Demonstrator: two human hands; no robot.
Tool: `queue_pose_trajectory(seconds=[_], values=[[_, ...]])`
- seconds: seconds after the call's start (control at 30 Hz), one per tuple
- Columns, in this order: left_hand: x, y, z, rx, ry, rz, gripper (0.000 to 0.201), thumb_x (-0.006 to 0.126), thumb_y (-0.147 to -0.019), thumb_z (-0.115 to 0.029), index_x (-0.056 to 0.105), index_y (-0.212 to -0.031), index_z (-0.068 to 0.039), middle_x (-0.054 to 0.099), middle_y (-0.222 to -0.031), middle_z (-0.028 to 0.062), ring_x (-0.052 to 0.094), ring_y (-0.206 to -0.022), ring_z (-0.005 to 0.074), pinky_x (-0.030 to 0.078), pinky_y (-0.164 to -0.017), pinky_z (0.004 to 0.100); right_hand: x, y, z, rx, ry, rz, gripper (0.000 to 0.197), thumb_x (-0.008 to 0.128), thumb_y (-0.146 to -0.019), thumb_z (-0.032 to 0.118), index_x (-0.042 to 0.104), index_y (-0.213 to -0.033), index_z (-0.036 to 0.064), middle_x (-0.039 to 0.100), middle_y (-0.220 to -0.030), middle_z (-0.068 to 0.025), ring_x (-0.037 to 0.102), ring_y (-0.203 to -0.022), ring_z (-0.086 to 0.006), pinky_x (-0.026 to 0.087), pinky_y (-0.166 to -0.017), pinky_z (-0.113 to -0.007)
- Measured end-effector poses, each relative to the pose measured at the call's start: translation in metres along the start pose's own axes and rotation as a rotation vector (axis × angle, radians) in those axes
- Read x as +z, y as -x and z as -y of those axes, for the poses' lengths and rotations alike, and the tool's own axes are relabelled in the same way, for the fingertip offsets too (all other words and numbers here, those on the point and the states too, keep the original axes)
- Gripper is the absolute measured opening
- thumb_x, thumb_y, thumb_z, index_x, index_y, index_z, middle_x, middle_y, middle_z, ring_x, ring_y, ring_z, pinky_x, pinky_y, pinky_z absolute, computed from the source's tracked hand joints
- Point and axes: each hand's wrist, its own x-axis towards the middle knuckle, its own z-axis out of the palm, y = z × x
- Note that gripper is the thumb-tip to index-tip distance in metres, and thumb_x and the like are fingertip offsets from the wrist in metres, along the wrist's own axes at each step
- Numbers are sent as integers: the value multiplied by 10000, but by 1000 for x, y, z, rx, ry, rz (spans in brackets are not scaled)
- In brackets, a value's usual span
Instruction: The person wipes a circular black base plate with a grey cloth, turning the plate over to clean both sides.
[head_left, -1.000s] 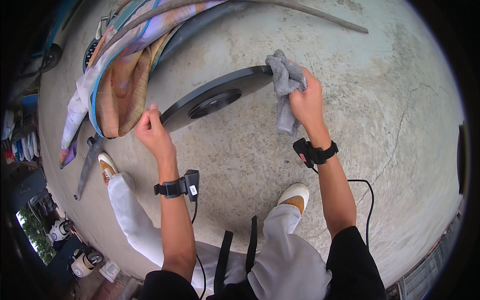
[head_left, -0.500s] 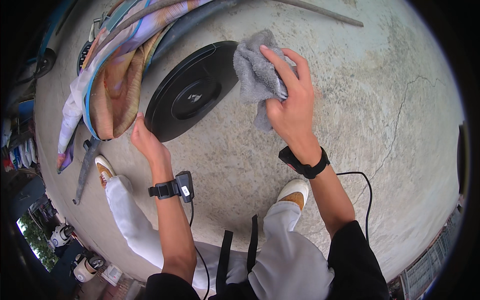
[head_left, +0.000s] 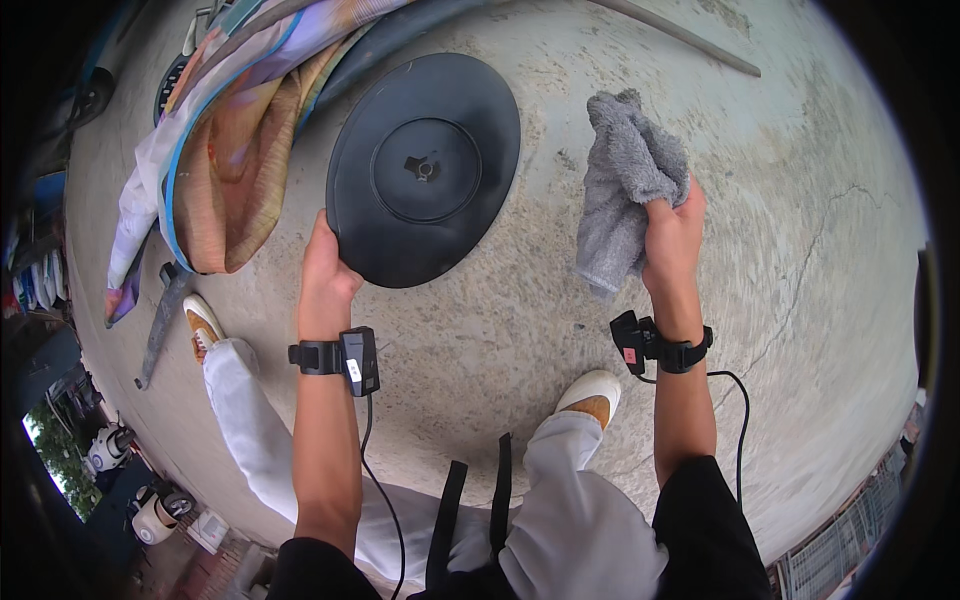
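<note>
A round black base plate [head_left: 345,150], dished, with a raised ring and a small hub hole at its centre, is tilted up with one broad face toward me. My left hand [head_left: 327,270] grips its lower left edge, thumb on the near side and the other fingers mostly hidden behind it. To the right, apart from the plate, my right hand [head_left: 676,238] is closed round a grey terry cloth [head_left: 622,180]. The cloth is bunched at the top, with a loose end hanging down. Both wrists wear black straps with small boxes and cables.
A colourful fabric sheet [head_left: 230,170] lies heaped at the left, beside the plate. One grey bar [head_left: 165,320] rests near my left shoe, and a long rod [head_left: 690,40] lies at the far right. Rough, cracked concrete [head_left: 800,250] spreads underneath.
The plate has turned from a steep slant to show its broad face more fully. My right hand has drawn away to the right with the cloth, which was by the plate's edge.
</note>
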Motion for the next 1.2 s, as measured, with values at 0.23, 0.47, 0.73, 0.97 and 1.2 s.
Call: queue_pose_trajectory(seconds=[0.23,0.47,0.73,0.97,1.2], values=[[-54,-11,51,59,-400,-74,334,639,-1183,-319,820,-1307,-67,812,-1230,59,753,-1079,189,597,-916,391,-31,29,-28,657,-585,-43,392,719,-1024,44,739,-1411,-15,838,-1252,-155,828,-1064,-306,672,-1013,-459],[-44,34,90,1093,-1186,-247,302,791,-1056,-89,764,-1356,-72,760,-1298,129,679,-1276,286,514,-1115,437,-13,44,-25,782,-792,87,394,724,-1041,74,741,-1427,-6,835,-1292,-153,831,-1069,-317,675,-986,-461],[82,130,126,501,-678,523,596,634,-1228,-203,444,-1749,13,661,-1648,271,704,-1480,333,577,-1163,424,67,84,-36,90,-36,163,706,616,-933,-144,659,-1620,11,694,-1605,-189,678,-1490,-334,511,-1251,-427],[18,149,94,212,-394,397,463,648,-1183,-28,587,-1640,18,682,-1617,183,733,-1385,236,572,-1136,340,116,15,-27,-357,528,335,901,546,-750,-200,804,-1525,182,687,-1582,-232,701,-1390,-479,594,-1151,-500],[-49,107,115,369,-496,-86,500,657,-1122,24,611,-1620,2,648,-1638,189,640,-1488,275,567,-1162,387,245,-60,-50,-692,1022,483,677,742,-861,-65,821,-1481,198,745,-1479,-139,742,-1208,-405,649,-1033,-519]])
